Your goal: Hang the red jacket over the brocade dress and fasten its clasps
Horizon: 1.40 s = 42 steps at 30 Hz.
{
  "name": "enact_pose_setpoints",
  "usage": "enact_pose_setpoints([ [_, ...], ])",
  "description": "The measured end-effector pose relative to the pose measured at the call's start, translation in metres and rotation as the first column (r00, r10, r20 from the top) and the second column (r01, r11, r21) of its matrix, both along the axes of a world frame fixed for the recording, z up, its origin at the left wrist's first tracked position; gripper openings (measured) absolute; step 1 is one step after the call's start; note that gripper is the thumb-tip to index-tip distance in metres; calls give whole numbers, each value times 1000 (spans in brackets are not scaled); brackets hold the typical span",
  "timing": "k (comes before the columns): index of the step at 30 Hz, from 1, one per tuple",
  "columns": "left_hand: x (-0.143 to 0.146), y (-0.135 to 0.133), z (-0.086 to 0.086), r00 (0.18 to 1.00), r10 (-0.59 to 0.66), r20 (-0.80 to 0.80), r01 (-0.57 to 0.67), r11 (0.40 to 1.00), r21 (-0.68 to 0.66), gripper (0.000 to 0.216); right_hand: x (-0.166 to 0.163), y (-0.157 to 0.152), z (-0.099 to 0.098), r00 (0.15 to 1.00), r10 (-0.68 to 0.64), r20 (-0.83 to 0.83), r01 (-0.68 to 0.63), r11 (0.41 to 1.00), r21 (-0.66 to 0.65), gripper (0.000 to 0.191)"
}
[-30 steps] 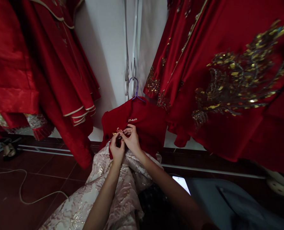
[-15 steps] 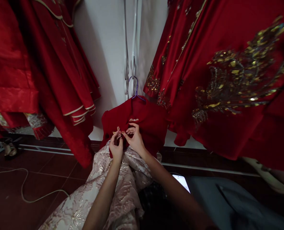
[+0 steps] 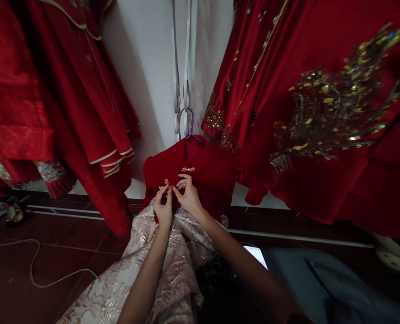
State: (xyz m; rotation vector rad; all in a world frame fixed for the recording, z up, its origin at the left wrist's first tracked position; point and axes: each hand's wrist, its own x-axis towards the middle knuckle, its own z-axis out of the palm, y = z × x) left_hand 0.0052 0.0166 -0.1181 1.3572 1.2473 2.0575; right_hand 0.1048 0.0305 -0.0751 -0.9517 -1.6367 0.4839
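Observation:
A red garment (image 3: 209, 171) hangs in front of me on a purple hanger (image 3: 191, 126). On its front, a row of pale beads (image 3: 188, 169) sits near the neck, and gold beaded trim (image 3: 166, 181) shows lower left. My left hand (image 3: 163, 208) is pinched at the lower beaded fastening (image 3: 172, 187). From the other side my right hand (image 3: 188, 195) pinches the same small piece, fingertips almost meeting the left ones. Its finer detail is hidden by the fingers. Pale fabric with a shiny floral pattern (image 3: 179, 261) drapes below the garment and under my forearms.
Red garments (image 3: 95, 103) hang at left, and more with gold sequins (image 3: 328, 117) at right. A lit phone (image 3: 255, 256) lies beside a grey-blue surface (image 3: 297, 274). A pale cable (image 3: 34, 265) curves over the tiled floor. Metal rack poles (image 3: 175, 67) stand against the wall.
Both hands stay at the beaded fastening, with only slight finger movement. At the far right edge, a pale shoe has shifted position. The view has moved very slightly.

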Motion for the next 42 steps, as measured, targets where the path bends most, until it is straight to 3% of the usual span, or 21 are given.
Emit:
enact_pose_setpoints([
  [19,-4,3,1,999,47,5,-47,998,-49,29,-5,6,-3,999,-46,24,45,998,42,37],
  [24,-7,10,-1,1000,11,-28,-12,998,-59,25,-6,8,-3,997,-60,-47,61,998,24,28],
  [27,-13,7,-2,990,3,-139,-9,999,-43,21,7,4,-3,995,48,-90,-53,997,-50,21],
  [30,-19,-9,-6,936,109,-333,-137,989,-61,25,34,-3,-5,984,158,-78,-170,969,-177,12],
  [33,-24,-30,-14,862,156,-482,-241,963,-120,31,69,-9,-4,984,177,9,-167,944,-283,11],
  [37,-27,-47,-21,841,133,-524,-254,953,-166,38,103,-12,0,951,246,189,-160,911,-381,13],
  [42,-29,-44,-23,859,83,-506,-216,954,-209,32,105,-13,-7,922,295,251,-158,878,-451,34],
])
